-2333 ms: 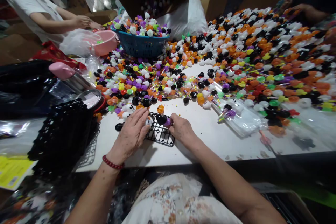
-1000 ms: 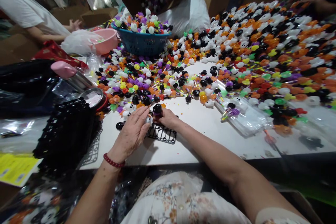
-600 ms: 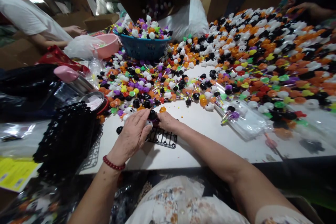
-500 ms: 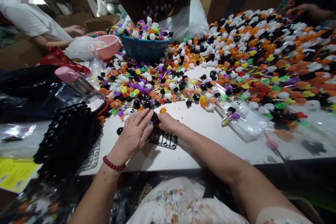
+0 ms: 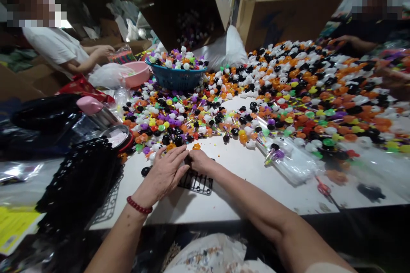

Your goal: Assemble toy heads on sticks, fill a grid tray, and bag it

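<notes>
My left hand [image 5: 166, 173], with a red bead bracelet on the wrist, lies with outstretched fingers over the left part of a black plastic grid frame [image 5: 201, 187]. Its fingertips meet my right hand [image 5: 199, 162], whose fingers are curled in at the frame's far side. What lies between the two hands is mostly covered; only something dark shows there. A round black piece [image 5: 145, 171] sits on the table left of my left hand. Just beyond my right hand is a small orange piece [image 5: 196, 147].
Many small colourful figures [image 5: 288, 89] cover the back and right. A blue basket [image 5: 174, 77] is heaped with more. Black grid frames [image 5: 77, 179] are stacked at left, near a pink-topped flask [image 5: 96, 111]. Clear bags [image 5: 294, 162] and scissors [image 5: 324, 188] lie right. Two people work opposite.
The view has tilted up, so everything sits lower in the picture. The dark piece between my hands is now more hidden. My hands stay at the grid frame.
</notes>
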Tool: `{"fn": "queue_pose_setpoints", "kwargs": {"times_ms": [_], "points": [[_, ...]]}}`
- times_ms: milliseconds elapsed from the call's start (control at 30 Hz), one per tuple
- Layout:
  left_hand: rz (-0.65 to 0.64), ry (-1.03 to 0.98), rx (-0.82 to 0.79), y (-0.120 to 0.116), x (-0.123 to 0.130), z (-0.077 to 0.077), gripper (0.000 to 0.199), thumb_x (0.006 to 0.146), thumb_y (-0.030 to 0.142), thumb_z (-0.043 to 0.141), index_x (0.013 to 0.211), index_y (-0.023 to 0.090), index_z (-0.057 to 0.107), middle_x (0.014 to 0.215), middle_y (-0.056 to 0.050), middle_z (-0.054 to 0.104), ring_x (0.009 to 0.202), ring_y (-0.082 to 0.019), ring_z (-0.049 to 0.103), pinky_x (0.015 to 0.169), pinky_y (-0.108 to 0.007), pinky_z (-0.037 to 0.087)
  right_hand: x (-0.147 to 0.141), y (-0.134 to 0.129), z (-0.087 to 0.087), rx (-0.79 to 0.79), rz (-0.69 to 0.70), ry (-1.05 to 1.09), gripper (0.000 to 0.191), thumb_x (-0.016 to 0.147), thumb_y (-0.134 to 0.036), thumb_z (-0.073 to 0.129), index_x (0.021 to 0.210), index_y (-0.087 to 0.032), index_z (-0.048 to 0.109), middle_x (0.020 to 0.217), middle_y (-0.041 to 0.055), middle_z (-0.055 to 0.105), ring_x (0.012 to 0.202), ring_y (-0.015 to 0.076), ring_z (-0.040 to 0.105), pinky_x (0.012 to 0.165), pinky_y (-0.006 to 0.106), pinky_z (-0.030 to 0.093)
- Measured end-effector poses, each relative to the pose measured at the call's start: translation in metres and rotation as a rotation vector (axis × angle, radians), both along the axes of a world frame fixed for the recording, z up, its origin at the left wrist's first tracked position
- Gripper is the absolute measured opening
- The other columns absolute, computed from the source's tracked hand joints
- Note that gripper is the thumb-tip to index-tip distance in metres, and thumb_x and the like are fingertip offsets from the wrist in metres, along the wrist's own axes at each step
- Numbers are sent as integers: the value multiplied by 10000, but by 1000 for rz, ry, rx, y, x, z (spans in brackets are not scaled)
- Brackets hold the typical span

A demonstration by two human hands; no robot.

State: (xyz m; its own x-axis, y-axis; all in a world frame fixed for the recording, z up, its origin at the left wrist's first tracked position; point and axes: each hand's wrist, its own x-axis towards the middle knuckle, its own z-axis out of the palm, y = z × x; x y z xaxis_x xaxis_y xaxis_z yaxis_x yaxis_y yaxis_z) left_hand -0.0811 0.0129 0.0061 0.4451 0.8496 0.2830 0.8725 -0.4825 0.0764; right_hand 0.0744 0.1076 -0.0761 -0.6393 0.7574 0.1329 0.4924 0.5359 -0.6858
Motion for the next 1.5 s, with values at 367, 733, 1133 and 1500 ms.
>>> {"fn": "queue_pose_setpoints", "kwargs": {"times_ms": [367, 733, 1133, 1500], "points": [[-15, -35, -3, 1, -2, 0, 404, 994, 355, 433, 1344, 167, 505, 1449, -108, 518, 1362, -238, 434, 1168, -507, 301, 70, 70, 0, 216, -482, -328, 286, 812, 6, 500, 1033, -116, 633, 1152, 172, 569, 1038, 264, 510, 865, 330, 418], [-54, -125, -33, 2, -1, 2, 421, 990, 318, 427, 1385, 177, 470, 1445, -116, 516, 1373, -256, 416, 1176, -535, 308, 67, 12, 8, 211, -425, -270, 143, 936, -163, 497, 1048, -146, 582, 990, 104, 651, 849, 210, 578, 716, 275, 390], [219, -585, 83, -25, -25, 30, 529, 1026, 475, 225, 1364, 218, 540, 1411, -82, 544, 1338, -239, 471, 1164, -447, 339, 66, -16, 4, -198, -267, 329, 141, 837, -236, 531, 879, -196, 660, 807, 4, 644, 710, 151, 547, 660, 270, 389], [341, -535, 65, -47, -40, 8, 464, 1036, 396, 260, 1337, 205, 557, 1354, -81, 593, 1291, -202, 513, 1125, -399, 388, 73, -15, 8, 117, -204, 223, 319, 962, -363, 480, 1049, -175, 722, 902, 100, 699, 831, 246, 573, 785, 383, 452]]}}
